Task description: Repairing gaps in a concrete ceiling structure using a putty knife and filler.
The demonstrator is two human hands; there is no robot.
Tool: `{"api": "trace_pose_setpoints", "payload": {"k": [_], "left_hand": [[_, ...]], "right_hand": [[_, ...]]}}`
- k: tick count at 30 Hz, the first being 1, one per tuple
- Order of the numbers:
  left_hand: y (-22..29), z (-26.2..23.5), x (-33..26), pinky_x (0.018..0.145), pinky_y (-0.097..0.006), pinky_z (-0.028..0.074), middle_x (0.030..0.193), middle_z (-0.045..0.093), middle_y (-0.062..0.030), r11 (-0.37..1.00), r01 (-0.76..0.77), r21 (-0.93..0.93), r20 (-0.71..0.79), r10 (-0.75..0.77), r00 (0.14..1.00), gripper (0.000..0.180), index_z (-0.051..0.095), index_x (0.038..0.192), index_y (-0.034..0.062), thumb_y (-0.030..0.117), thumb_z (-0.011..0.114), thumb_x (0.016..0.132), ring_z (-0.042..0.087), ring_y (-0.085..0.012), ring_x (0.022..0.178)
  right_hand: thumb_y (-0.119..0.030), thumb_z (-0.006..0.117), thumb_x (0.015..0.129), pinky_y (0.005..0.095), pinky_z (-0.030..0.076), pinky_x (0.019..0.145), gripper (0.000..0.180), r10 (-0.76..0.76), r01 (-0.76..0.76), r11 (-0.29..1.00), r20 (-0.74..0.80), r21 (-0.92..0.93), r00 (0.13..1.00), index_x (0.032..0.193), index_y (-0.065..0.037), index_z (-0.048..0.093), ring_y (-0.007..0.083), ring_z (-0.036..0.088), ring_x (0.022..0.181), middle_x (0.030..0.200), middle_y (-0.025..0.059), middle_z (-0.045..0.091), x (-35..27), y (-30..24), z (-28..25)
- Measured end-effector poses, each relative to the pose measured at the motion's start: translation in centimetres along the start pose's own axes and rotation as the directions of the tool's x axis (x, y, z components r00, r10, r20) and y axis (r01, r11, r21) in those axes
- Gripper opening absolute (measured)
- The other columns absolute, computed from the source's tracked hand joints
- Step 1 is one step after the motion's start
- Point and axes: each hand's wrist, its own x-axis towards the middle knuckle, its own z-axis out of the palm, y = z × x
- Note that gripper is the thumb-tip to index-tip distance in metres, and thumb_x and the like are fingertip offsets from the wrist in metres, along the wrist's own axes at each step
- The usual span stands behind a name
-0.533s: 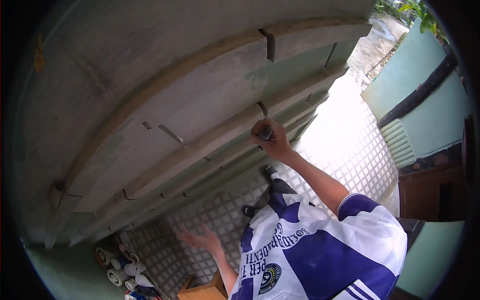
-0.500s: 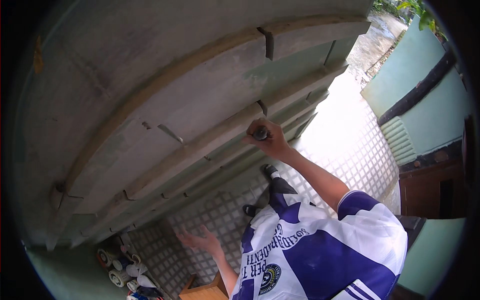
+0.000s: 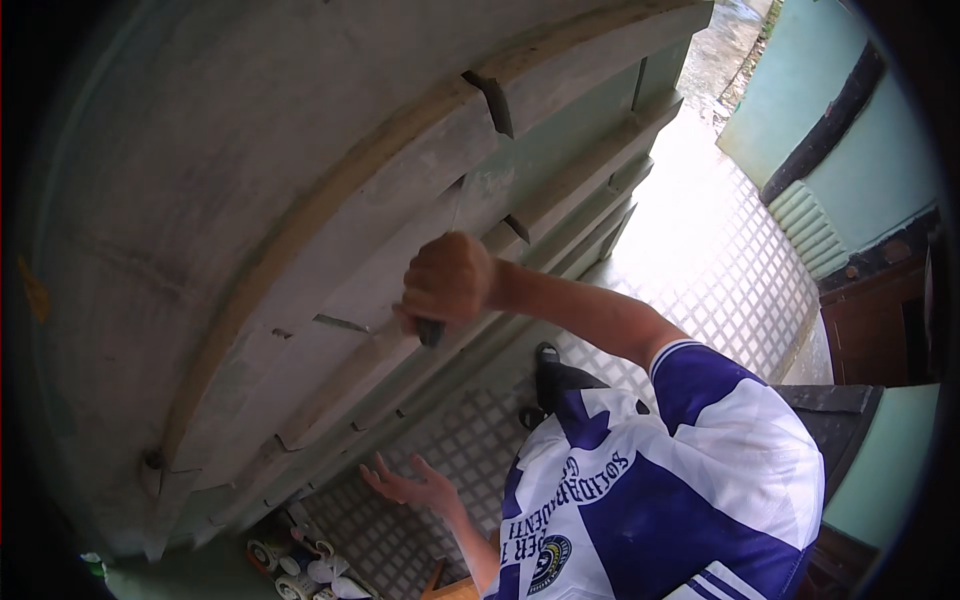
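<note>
My right hand is wrapped in a fist round a tool with a dark handle, in front of the stepped pale wall. The handle's butt sticks out below the fist; the tool's working end cannot be made out. Ledges with dark notches run along this wall, and one notch cuts into the upper ledge. Lower down and to the left, my left hand hangs over the tiled floor with its fingers apart. Nothing is in it, and it touches nothing.
Several rolls and containers lie on the floor at the lower left, beside a wooden piece of furniture. Patterned tiles stretch toward the bright right side. Beyond them are a green wall and a brown wooden cabinet.
My right hand has swung left along the wall with the tool, and the fist has turned so the handle's end points downward. My left hand has shifted slightly right, still open.
</note>
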Motion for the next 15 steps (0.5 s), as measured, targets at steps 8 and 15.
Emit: {"api": "trace_pose_setpoints", "payload": {"k": [8, 15], "left_hand": [[3.6, 1.4, 3.2, 0.109, -0.056, 0.026, 0.151, 0.031, -0.0269, 0.971, -0.223, -0.089, 0.011, 0.225, 0.974, 0.055, 0.05, 0.137, 0.0006, 0.041, 0.053, 0.1, 0.031, -0.0423, 0.138], [6.7, 2.8, 5.7, 0.108, -0.056, 0.029, 0.149, 0.033, -0.0259, 0.914, -0.366, -0.178, 0.012, 0.374, 0.927, 0.039, 0.054, 0.128, 0.0014, 0.025, 0.059, 0.098, 0.032, -0.042, 0.138]], "right_hand": [[-0.006, 0.065, 0.078, 0.0292, 0.032, 0.039, 0.029, -0.093, 0.09, 0.992, 0.034, 0.093, 0.995, 0.061, -0.011, 0.043, 0.0144, 0.043, 0.044, 0.058, -0.0016, 0.037, -0.8, -0.3, -0.4], [-0.009, 0.063, 0.088, 0.0273, 0.031, 0.04, 0.032, -0.163, 0.174, 0.972, -0.079, 0.16, 0.984, 0.063, -0.009, 0.044, 0.0139, 0.043, 0.045, 0.06, -0.0017, 0.036, -0.4, -1.6, -0.2]]}}
